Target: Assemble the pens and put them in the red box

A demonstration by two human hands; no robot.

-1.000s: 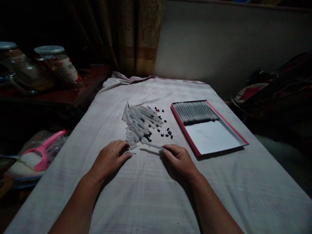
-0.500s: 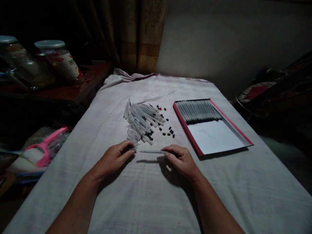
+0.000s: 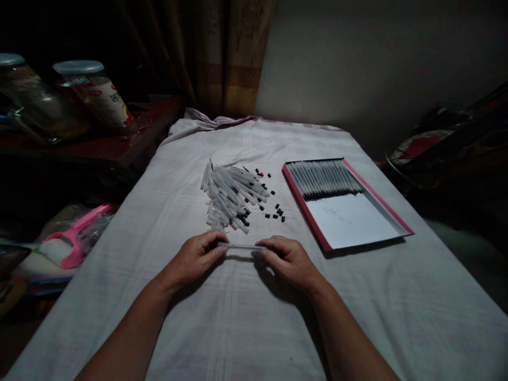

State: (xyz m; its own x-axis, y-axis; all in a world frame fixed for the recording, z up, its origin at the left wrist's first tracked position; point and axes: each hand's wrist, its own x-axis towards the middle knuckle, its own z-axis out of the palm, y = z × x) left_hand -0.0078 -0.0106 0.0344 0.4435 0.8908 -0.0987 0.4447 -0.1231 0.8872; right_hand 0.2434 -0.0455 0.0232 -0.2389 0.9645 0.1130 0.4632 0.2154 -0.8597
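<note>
A slim, clear pen (image 3: 243, 247) lies level between my two hands, just over the cloth. Its left end is pinched in the thumb and fingers of my left hand (image 3: 200, 256); whatever small part may be inside that pinch is hidden. The right end is gripped by my right hand (image 3: 289, 259), closed round it. Just beyond the hands sits a loose heap of translucent pen parts (image 3: 228, 196). Small black plugs (image 3: 279, 210) are scattered to the right of the heap. Farther right, an open red-edged box (image 3: 357, 222) holds a row of clear pens (image 3: 323, 180) with black ends.
A pale checked cloth (image 3: 238, 328) covers the table. On a dark red side table (image 3: 130, 148) at the left stand a lidded jar (image 3: 99, 100) and a glass jug (image 3: 43, 111). Below is a pink plastic tool (image 3: 77, 238). A curtain (image 3: 238, 63) hangs behind.
My left hand has moved right and my right hand slightly left. The pen's pointed left end, free before, is now inside my left hand's pinch.
</note>
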